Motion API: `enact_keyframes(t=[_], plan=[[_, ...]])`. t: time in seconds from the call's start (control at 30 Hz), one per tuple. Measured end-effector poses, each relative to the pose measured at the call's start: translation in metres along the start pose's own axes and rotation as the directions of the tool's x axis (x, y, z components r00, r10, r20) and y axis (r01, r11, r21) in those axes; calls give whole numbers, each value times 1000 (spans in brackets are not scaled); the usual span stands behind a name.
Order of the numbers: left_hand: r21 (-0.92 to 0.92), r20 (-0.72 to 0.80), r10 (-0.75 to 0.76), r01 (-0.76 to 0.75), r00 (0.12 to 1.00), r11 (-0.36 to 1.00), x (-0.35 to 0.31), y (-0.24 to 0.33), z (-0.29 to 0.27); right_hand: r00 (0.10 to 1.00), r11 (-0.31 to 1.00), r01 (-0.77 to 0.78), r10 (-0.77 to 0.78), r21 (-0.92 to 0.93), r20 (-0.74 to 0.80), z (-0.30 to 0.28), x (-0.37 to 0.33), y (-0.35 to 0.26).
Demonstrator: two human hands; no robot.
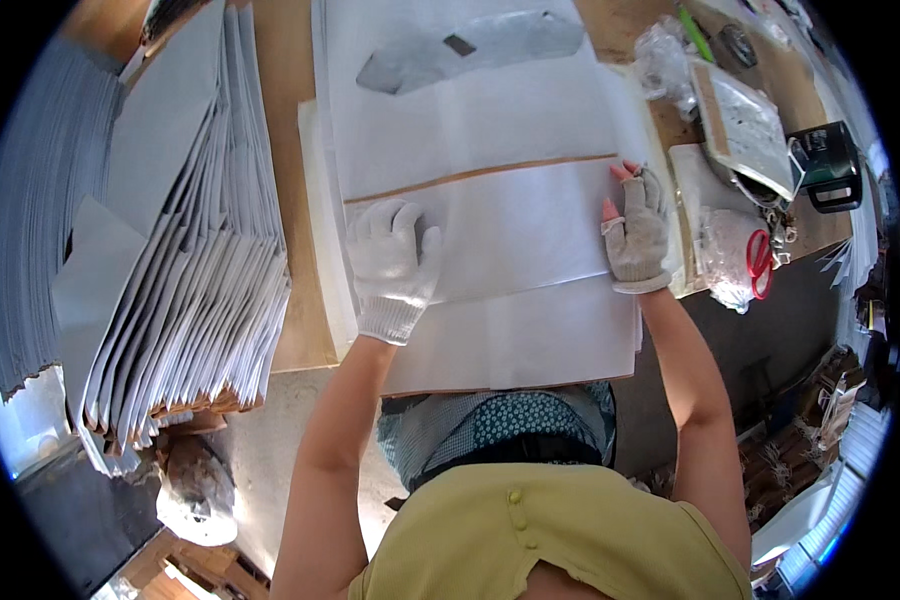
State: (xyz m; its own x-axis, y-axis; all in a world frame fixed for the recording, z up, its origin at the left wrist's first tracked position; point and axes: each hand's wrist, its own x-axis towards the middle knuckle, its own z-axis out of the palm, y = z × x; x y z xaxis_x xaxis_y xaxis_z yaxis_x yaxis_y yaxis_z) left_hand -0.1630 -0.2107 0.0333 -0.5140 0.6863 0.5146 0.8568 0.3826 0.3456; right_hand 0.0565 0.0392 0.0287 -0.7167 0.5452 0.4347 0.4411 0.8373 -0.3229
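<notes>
White paper (520,235) underlies left hand (394,260) and right hand (637,235).

This looks like a workshop — piled folded sheets (182,290), a wooden worktable (285,80), red-handled scissors (760,266).

Red-handled scissors (759,265) are lying by crumpled clear plastic (722,240) at the right of the worktop (295,335); a dark mug (826,160) is sitting farther right. Farther up, a slim green object (695,33) is lying beside a clear bag (662,65). A whitish sack (196,495) is slumping at lower left.
</notes>
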Motion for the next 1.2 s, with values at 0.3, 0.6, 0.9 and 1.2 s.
enact_keyframes(t=[0.3,0.6,0.9,1.2], plan=[[-81,98,192,-184,977,980,54,62,-61,995,981,30,-11,194,-97,-81,33,-44],[79,111,371,-380,922,922,-3,124,-123,880,939,292,-338,180,334,-132,45,-105],[28,711,422,-622,562,782,-78,91,-66,951,857,-65,-103,511,292,-130,21,-73],[139,949,-92,-140,302,980,64,176,20,963,996,-93,90,-4,252,-70,-48,35]])
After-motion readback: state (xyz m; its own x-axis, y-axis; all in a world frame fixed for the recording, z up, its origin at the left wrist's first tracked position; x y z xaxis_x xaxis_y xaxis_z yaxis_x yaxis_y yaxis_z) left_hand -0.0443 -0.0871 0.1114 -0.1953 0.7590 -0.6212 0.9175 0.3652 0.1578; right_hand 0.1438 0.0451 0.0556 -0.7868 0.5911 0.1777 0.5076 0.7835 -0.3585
